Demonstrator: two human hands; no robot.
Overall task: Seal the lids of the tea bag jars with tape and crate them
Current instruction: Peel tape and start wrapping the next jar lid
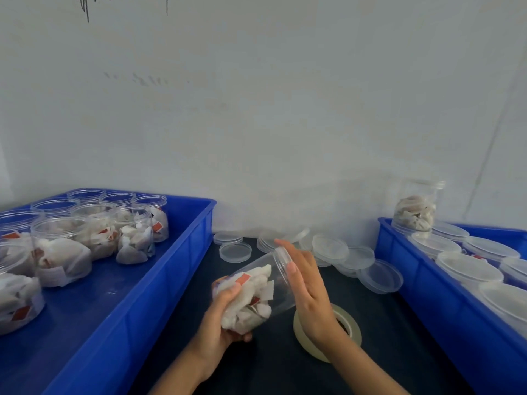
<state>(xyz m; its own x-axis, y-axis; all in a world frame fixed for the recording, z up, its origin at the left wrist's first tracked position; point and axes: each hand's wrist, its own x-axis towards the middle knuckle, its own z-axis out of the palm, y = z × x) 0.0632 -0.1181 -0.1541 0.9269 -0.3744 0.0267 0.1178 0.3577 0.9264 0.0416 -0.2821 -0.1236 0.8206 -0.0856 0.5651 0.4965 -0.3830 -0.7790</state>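
A clear plastic jar [258,292] stuffed with white tea bags lies tilted over the dark table, its mouth pointing up and to the right. My left hand [221,323] grips the jar's base from below. My right hand [306,289] lies flat against a clear lid [282,259] on the jar's mouth, fingers straight. A roll of beige tape [328,334] lies flat on the table just under my right wrist, partly hidden by it.
A blue crate [182,252] on the left holds several open jars of tea bags [85,240]. A second blue crate [410,280] on the right holds several lidded jars [467,266]. Loose clear lids [356,260] lie piled at the back of the table, against the white wall.
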